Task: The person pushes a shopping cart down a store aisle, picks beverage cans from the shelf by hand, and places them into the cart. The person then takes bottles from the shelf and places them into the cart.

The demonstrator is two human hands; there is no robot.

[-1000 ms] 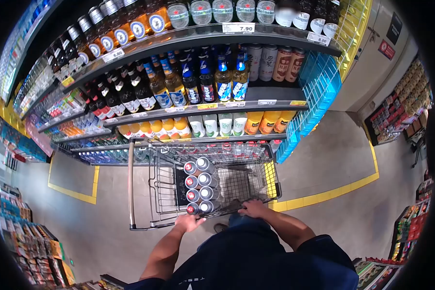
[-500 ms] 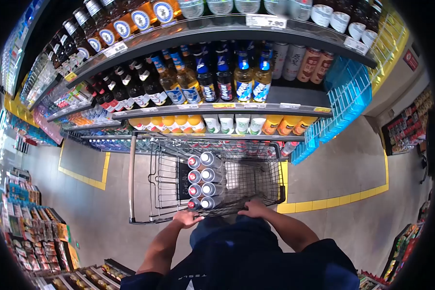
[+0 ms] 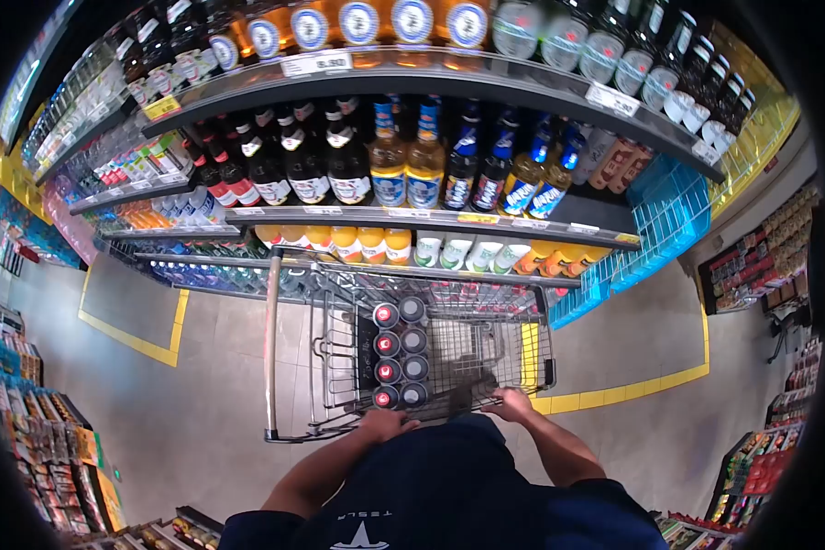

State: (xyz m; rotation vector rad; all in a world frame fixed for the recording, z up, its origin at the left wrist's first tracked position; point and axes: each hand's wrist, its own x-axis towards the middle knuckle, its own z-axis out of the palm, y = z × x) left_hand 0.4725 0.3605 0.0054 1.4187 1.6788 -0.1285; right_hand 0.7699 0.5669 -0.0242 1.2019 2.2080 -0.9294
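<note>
A wire shopping cart (image 3: 316,344) stands sideways before me, its long handle at the left. My left hand (image 3: 387,425) is closed on the cart's near top rim, just below the cans. Farther right, my right hand (image 3: 511,404) grips the same rim with its fingers bent over it. Two columns of upright cans (image 3: 387,344), one with red-marked tops and one with plain grey tops, stand in the left part of the basket. Bare wire mesh shows in the basket's right part.
Beyond the cart rises a drinks shelf (image 3: 431,218) with bottles and cans on several levels. A blue wire rack (image 3: 651,229) hangs at its right end. Yellow floor tape (image 3: 614,394) lies at the right. Snack shelves (image 3: 55,449) stand at the left edge.
The cart and both hands sit slightly farther right in view. The shelf's bottles appear larger, and the view has turned somewhat. Both hands have stayed on the near rim.
</note>
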